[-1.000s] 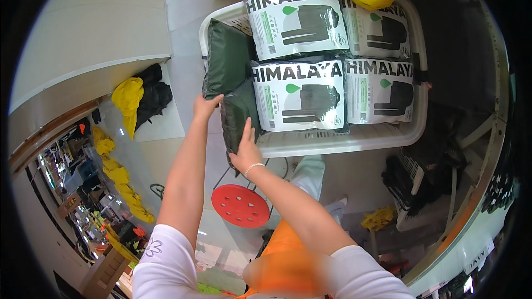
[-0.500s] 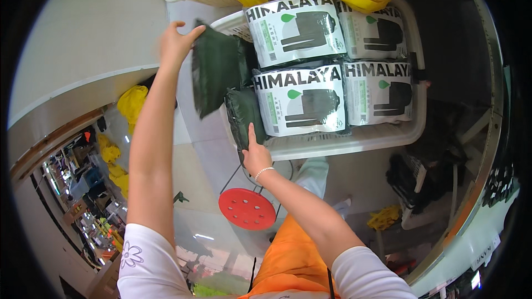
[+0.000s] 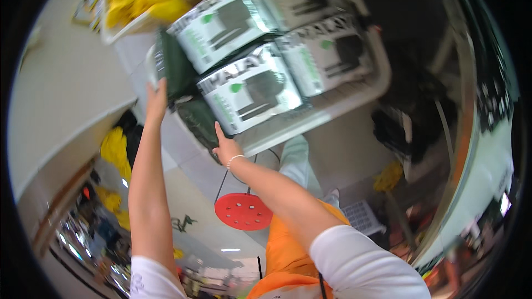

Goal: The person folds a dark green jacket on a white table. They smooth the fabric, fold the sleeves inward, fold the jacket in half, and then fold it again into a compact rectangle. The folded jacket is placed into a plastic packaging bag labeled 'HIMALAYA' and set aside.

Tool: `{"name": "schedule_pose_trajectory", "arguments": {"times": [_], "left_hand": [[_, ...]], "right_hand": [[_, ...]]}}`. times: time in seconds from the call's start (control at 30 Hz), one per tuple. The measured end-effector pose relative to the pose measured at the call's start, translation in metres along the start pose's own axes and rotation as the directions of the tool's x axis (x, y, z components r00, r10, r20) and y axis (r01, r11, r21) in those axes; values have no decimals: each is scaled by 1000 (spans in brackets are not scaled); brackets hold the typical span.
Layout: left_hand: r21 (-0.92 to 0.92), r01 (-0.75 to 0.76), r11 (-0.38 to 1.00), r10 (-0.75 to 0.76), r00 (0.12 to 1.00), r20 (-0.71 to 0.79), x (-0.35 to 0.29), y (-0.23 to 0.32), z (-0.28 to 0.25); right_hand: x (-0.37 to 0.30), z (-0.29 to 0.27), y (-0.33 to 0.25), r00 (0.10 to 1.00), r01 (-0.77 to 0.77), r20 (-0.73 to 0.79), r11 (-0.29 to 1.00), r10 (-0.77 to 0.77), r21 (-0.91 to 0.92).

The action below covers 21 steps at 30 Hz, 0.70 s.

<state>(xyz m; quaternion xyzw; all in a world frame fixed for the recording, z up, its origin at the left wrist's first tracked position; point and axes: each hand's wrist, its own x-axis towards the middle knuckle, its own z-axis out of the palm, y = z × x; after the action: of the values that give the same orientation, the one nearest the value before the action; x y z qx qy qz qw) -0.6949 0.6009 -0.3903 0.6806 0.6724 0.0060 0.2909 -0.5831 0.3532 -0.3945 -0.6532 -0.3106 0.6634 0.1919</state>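
Observation:
Two dark green plastic-wrapped packages stand along the left end of a white plastic basket (image 3: 327, 115). My left hand (image 3: 157, 101) is at the lower left edge of the farther green package (image 3: 176, 66), its thumb against it and its fingers apart, slightly blurred. Over the nearer green package (image 3: 195, 117) lies my right hand (image 3: 227, 148), index finger stretched out and thumb apart; its other fingers are partly hidden. Right of the green packages, white-fronted clothing packs (image 3: 252, 89) with a dark garment pictured on them fill the basket in rows.
Behind it, a second white basket (image 3: 113, 34) overflows with yellow plastic bags (image 3: 149, 0). A red round stool (image 3: 244, 211) with holes stands below the near edge. Yellow bags (image 3: 115, 147) hang at the left, and dark bundled material (image 3: 396, 133) lies at the right.
The farther green package has gone from tilted at the basket's edge to standing inside it. My left hand has slid down its side. The view has turned, so the baskets appear shifted left and tilted.

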Motion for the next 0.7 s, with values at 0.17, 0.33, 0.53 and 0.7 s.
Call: {"name": "schedule_pose_trajectory", "arguments": {"times": [0.17, 0.33, 0.53, 0.7], "left_hand": [[63, -445, 893, 444, 855, -267, -143, 68, 37], [-243, -333, 911, 377, 911, 168, -323, 113, 122], [-351, -816, 459, 858, 303, 415, -526, 272, 141], [-405, -914, -30, 955, -147, 259, -683, 378, 191]], "right_hand": [[-50, -26, 23, 992, 0, -123, 987, 20, 161], [-165, -75, 137, 881, -132, -392, 933, 266, 336], [-372, -62, 376, 504, -418, -598, 782, 623, 462], [-530, 53, 529, 86, -135, -421, 429, 903, 893]]}}
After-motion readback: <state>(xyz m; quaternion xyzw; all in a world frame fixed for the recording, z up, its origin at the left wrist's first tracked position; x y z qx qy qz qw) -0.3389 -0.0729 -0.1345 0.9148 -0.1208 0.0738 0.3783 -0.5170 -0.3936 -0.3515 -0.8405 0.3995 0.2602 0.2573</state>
